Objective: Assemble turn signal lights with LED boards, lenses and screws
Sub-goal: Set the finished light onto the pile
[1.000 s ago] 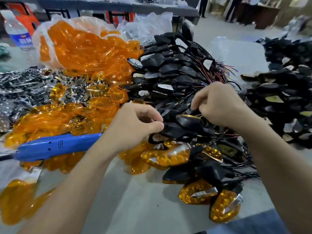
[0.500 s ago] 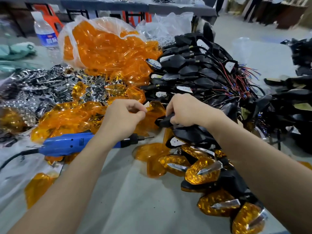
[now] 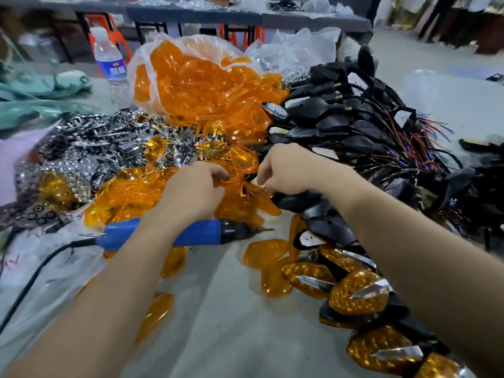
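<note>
Holding, right hand [image 3: 289, 170]: fingers curled down over a black housing [image 3: 297, 201] at the near edge of the wired housing heap [image 3: 354, 118]. The housing lies under the palm, its dark end showing toward the left hand [image 3: 193, 192].

That hand's fingertips pinch an orange lens [image 3: 235, 178] at the top of the loose lens pile [image 3: 131, 192]. The lens sits just beyond the fingertips, near the housing.

Judged purpose: the two parts are kept close so the lens can be seated on the housing.

Also present:
- blue screwdriver [image 3: 163, 236], flat on the table [image 3: 218, 323] beneath the left forearm, bit pointing right, handy for the screws
- finished lights [image 3: 357, 296], heaped at near right, apart from both hands
- bagged lenses [image 3: 196, 77], behind, in reserve
</note>
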`<state>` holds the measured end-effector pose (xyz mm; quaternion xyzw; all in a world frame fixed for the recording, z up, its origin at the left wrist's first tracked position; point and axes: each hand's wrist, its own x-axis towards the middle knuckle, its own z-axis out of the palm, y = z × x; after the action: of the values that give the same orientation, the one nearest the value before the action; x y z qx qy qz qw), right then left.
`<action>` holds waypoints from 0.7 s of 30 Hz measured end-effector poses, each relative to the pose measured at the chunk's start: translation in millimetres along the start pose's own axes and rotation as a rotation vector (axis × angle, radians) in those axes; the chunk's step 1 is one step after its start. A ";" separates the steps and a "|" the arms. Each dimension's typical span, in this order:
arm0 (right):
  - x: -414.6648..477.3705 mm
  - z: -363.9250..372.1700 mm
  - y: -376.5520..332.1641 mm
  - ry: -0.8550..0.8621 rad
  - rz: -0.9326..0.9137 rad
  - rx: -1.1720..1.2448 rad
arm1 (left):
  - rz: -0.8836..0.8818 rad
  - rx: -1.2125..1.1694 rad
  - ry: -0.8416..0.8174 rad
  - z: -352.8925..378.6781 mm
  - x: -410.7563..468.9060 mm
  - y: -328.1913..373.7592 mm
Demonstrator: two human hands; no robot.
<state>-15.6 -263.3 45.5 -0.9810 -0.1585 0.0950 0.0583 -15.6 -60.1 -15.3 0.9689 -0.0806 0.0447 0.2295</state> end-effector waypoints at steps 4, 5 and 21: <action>26.7 35.0 -17.1 -0.021 0.037 -0.115 | 0.061 0.145 -0.148 -8.0 2.2 3.5; 30.2 41.4 -18.6 -0.003 0.044 -0.118 | 0.080 0.177 -0.174 -9.5 3.1 3.4; 39.4 0.7 -36.3 0.169 0.097 0.963 | -0.047 -1.166 -0.338 -35.1 -12.4 -5.3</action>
<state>10.1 -216.3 43.4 -0.8532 -0.0452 0.0800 0.5134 -28.5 -37.9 12.1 0.6789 -0.1059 -0.1664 0.7072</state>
